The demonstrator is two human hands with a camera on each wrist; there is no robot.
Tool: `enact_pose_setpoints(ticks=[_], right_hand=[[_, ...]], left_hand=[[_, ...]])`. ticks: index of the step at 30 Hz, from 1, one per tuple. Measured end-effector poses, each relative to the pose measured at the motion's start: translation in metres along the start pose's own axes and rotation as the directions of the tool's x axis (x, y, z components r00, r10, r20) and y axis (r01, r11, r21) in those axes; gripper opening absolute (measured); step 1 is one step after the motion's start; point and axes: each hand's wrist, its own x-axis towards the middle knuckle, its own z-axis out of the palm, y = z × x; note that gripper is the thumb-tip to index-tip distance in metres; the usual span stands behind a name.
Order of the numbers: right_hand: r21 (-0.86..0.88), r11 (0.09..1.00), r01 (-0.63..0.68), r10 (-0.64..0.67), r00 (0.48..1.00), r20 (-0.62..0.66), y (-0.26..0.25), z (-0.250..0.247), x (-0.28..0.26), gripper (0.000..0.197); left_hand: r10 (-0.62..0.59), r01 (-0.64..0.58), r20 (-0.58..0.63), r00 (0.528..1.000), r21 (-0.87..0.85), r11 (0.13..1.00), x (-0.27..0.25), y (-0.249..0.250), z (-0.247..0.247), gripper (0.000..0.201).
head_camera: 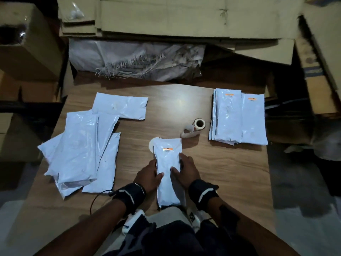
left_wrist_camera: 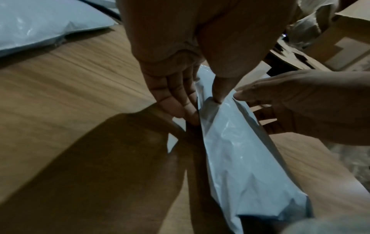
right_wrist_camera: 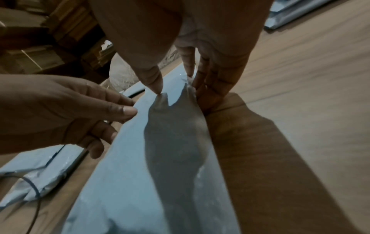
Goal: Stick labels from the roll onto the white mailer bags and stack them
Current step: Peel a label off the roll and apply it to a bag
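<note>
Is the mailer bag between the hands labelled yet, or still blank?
Labelled. The mailer bag carries an orange-topped label near its far end, like those on the stack at the right.

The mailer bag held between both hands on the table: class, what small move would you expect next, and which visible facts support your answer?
Probably lift the mailer bag and carry it right onto the labelled stack. It already bears an orange label near its far end, the left hand and right hand grip its two long edges, and the stacked bags beside the label roll show the same orange labels.
</note>
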Motion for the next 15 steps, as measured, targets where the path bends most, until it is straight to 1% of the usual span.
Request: enact_pose_setpoints(ticks=[1,4,6,8,10,12,13,15], right_hand=[[0.036,0.999,0.007,-0.006,1.0,-0.017,0.004,-0.002,-0.004,0.068],[0.131,0.991,-0.002,0.013,0.997,-0.08,0.018,-0.013,-0.018,0.068],[0.144,0.99,-0.011,0.028,0.993,-0.115,0.03,-0.022,-0.029,0.068],[0.159,0.987,-0.026,0.053,0.985,-0.162,0.047,-0.035,-0.041,0.069],[0.172,0.983,-0.063,0.097,0.976,-0.195,0.068,-0.052,-0.054,0.069],[0.178,0.979,-0.1,0.14,0.964,-0.228,0.088,-0.074,-0.065,0.069],[0.18,0.977,-0.116,0.159,0.956,-0.246,0.096,-0.085,-0.069,0.068],[0.179,0.973,-0.148,0.196,0.938,-0.286,0.115,-0.109,-0.078,0.067]], left_hand=[[0.025,-0.025,0.0,1.0,-0.001,1.0,-0.003,0.005,-0.001,0.075],[0.088,-0.088,0.0,0.996,0.019,0.996,-0.009,0.024,0.003,0.064],[0.137,-0.138,0.021,0.99,0.064,0.988,-0.012,0.038,0.012,0.062],[0.204,-0.21,0.068,0.977,0.097,0.973,-0.009,0.056,0.026,0.064],[0.258,-0.272,0.122,0.959,0.124,0.954,-0.002,0.077,0.044,0.069],[0.303,-0.333,0.195,0.933,0.143,0.932,0.007,0.099,0.066,0.084],[0.319,-0.356,0.228,0.92,0.145,0.923,0.011,0.109,0.077,0.09],[0.329,-0.381,0.269,0.905,0.171,0.909,0.023,0.132,0.101,0.096]])
